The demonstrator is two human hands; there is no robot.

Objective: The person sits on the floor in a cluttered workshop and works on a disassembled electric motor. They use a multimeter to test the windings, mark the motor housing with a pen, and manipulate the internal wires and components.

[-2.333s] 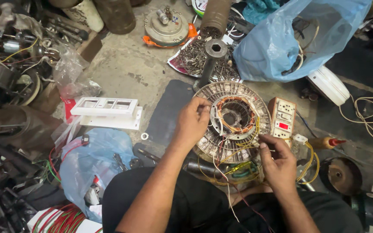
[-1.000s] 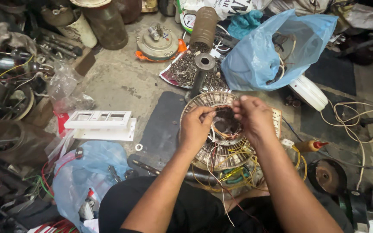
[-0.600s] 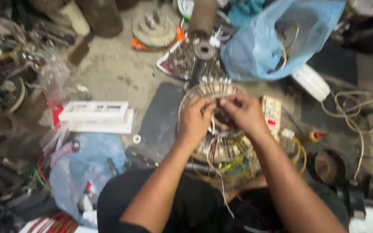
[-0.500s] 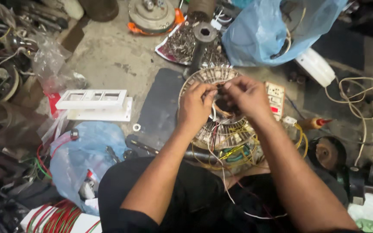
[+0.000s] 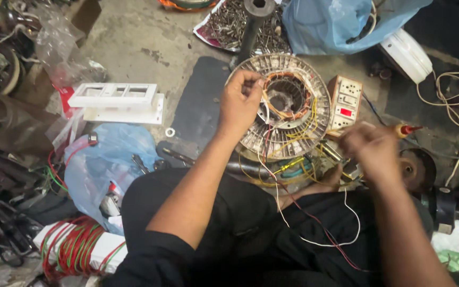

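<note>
Cluttered concrete floor all round: white plastic frame (image 5: 117, 101) to the left, blue plastic bag (image 5: 107, 167) below it, coil of red and green wire (image 5: 73, 250) at lower left. Farther up, a pile of screws (image 5: 229, 21) with a dark metal post (image 5: 253, 21) rising through it, and a second blue bag (image 5: 336, 24) at top right. White switchboard (image 5: 345, 101) just beside the round motor winding (image 5: 288, 114), which lies on its side on a dark mat (image 5: 200, 106), in front of the knees. Yellow, red and white leads (image 5: 293, 165) trailing from the winding across the black trousers.

Left hand (image 5: 240, 101) stretched forward from a bent elbow, resting on the winding's rim, thumb and fingers pinched on thin wires at its edge. Right hand (image 5: 373, 151) lower right of the winding, blurred, near a red-tipped screwdriver (image 5: 407, 129); cannot tell how it is closed or what it holds.
</note>
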